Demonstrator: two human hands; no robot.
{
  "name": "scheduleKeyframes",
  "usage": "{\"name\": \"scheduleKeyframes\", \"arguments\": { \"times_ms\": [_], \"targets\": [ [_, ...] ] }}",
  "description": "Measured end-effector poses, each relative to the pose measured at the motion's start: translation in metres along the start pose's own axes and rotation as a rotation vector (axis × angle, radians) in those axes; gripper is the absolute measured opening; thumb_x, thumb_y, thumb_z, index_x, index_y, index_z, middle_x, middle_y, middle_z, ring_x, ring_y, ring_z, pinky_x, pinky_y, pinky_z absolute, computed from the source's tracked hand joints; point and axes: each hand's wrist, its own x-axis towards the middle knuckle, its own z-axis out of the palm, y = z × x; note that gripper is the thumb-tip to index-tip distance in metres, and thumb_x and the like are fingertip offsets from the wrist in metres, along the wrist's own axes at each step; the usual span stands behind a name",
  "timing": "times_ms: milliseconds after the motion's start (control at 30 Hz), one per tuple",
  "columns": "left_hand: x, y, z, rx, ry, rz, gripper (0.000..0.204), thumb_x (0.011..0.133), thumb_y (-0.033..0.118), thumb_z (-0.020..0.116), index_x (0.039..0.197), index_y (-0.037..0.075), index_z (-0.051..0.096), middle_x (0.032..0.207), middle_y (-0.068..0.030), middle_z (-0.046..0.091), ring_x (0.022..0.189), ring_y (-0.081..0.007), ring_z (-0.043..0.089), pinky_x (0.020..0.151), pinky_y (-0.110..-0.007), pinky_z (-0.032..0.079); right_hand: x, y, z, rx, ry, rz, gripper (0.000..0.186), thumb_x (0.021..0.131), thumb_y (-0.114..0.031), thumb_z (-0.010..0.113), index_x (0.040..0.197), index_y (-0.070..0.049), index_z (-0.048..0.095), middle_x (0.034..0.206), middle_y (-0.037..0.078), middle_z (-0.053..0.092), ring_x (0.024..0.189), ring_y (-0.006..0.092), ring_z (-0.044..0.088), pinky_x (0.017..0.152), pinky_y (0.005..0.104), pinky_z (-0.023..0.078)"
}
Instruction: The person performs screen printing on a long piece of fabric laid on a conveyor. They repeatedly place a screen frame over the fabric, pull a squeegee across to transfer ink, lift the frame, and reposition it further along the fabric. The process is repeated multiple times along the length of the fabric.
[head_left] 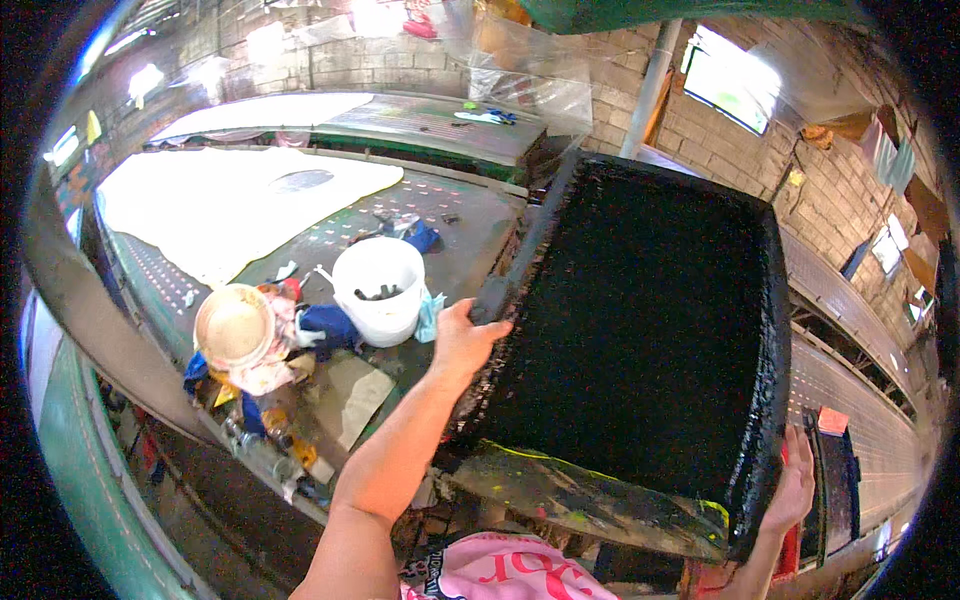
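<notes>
A large black screen frame [640, 330], coated dark and wet-looking, with a yellow streak along its lower part, fills the right centre, tilted. My left hand [466, 338] grips its left rail at a dark block. My right hand [787, 480] is at the lower right rail, fingers along the outside, thumb hidden. Just left of my left hand are a white bucket [380, 320] holding dark items and, on rags, a beige round tub or lid [234, 326].
A long work table [460, 220] at left bears white fabric [220, 200], rags, cardboard and tools. Further long tables [440, 130] stand behind it and at right [860, 410], with another dark frame [837, 490] at lower right. A pole [650, 90] rises by the block wall.
</notes>
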Motion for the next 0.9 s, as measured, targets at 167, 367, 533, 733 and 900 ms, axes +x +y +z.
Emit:
{"name": "scheduleKeyframes", "arguments": {
  "times_ms": [167,367,533,733,900],
  "targets": [
    [0.084,-0.025,0.099,-0.061,-0.135,-0.008,0.036,0.083,0.006,0.092,0.116,-0.002,0.08,0.098,-0.0064,0.081,0.086,-0.0173,0.073,0.081,-0.037,0.057,0.013,0.049,-0.049,0.466,0.145,0.012,0.075,0.116,-0.036,0.031,0.174,0.01,0.017,0.184,0.032,0.012,0.171,0.0416,0.014,0.139,0.0539,0.006],
    [0.226,-0.066,0.183,-0.002,-0.184,-0.013,0.038,0.083,0.008,0.093,0.118,-0.001,0.081,0.097,-0.0067,0.081,0.084,-0.0162,0.072,0.079,-0.036,0.057,0.126,0.099,0.027,1.205,0.837,0.077,0.072,0.12,-0.033,0.023,0.179,-0.002,-0.004,0.188,0.021,-0.007,0.174,0.0328,-0.001,0.14,0.0522,-0.001],
    [0.345,-0.07,0.218,0.039,-0.17,-0.041,0.037,0.084,0.006,0.092,0.118,-0.002,0.081,0.098,-0.0067,0.081,0.085,-0.0155,0.073,0.079,-0.037,0.057,0.229,0.197,0.041,0.86,0.501,0.078,0.077,0.119,-0.038,0.028,0.177,0.006,0.004,0.186,0.027,-0.005,0.174,0.038,-0.001,0.139,0.056,-0.003],
    [0.501,-0.097,0.22,0.008,-0.108,-0.037,0.04,0.083,0.006,0.092,0.119,-0.005,0.079,0.1,-0.0113,0.081,0.087,-0.0203,0.075,0.08,-0.038,0.059,0.376,0.317,0.05,0.184,-0.015,0.018,0.069,0.12,-0.035,0.031,0.174,0.007,0.022,0.183,0.03,0.015,0.172,0.0388,0.014,0.14,0.0546,0.005],
    [0.63,-0.111,0.211,0.041,0.009,-0.031,0.037,0.085,0.003,0.091,0.119,-0.005,0.079,0.099,-0.0106,0.081,0.081,-0.0196,0.075,0.076,-0.038,0.061,0.542,0.421,0.121,0.613,-0.098,-0.093,0.062,0.12,-0.026,0.033,0.168,0.014,0.033,0.178,0.036,0.028,0.17,0.0425,0.022,0.14,0.0535,0.007]
  ]
}}
